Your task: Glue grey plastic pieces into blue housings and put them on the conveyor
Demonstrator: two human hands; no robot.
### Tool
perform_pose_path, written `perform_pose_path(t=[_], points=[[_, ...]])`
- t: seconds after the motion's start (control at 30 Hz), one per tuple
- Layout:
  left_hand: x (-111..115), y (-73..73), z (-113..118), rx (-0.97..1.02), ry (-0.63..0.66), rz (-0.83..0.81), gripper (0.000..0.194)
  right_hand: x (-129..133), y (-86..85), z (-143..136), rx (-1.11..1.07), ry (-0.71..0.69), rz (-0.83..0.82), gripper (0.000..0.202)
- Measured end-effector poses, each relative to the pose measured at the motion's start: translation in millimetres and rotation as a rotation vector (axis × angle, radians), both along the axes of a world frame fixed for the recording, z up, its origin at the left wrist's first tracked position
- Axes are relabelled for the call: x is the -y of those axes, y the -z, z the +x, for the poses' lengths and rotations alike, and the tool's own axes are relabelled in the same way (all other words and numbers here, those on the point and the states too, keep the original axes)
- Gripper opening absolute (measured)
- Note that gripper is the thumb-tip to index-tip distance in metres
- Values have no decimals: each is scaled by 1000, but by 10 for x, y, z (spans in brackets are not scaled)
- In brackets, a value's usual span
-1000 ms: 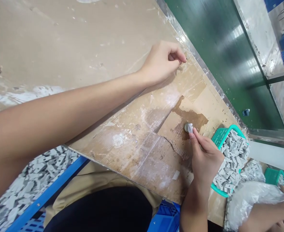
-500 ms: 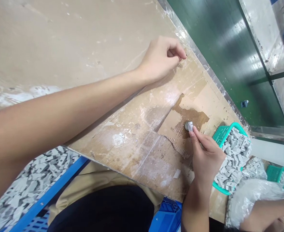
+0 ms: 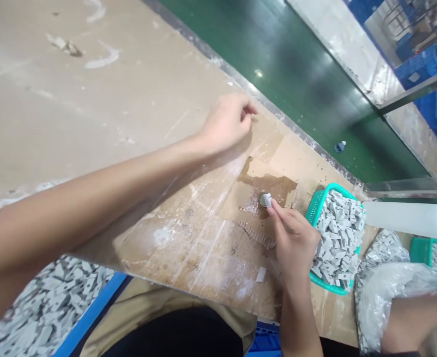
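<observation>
A small pale grey piece [image 3: 268,200] is pinched between the thumb and index finger of my right hand [image 3: 296,240]. Its far end meets a small round dark-rimmed item [image 3: 263,200] on the torn, stained cardboard [image 3: 251,191]. My left hand [image 3: 228,121] rests at the worktable's far edge, left of the cardboard. Its fingers are curled, and whatever they hold, if anything, is hidden. Beside my right hand stands a green basket [image 3: 315,204] full of grey pieces [image 3: 339,233].
A blue-edged bin [image 3: 92,310] of grey pieces sits lower left. At right are a white bottle [image 3: 404,218], a plastic bag [image 3: 382,287], a smaller green basket [image 3: 421,250] and another person's arm [image 3: 415,317]. Behind the worktable [image 3: 129,99] runs a green surface [image 3: 278,89].
The camera view has shifted, so the worktable and baskets appear moved left. My right hand still holds the grey piece at the round item. My left hand remains curled near the far edge.
</observation>
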State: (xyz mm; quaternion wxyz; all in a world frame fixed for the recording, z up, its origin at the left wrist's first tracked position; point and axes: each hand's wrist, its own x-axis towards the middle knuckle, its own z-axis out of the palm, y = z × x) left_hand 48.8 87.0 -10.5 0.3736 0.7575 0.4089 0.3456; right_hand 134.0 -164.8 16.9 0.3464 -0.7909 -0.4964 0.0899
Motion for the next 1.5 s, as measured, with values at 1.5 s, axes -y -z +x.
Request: perform_pose_path(t=[1.5], points=[[1134,-319,-411,279,505,-808,21,101,-216,-48,-232,45,335,17]])
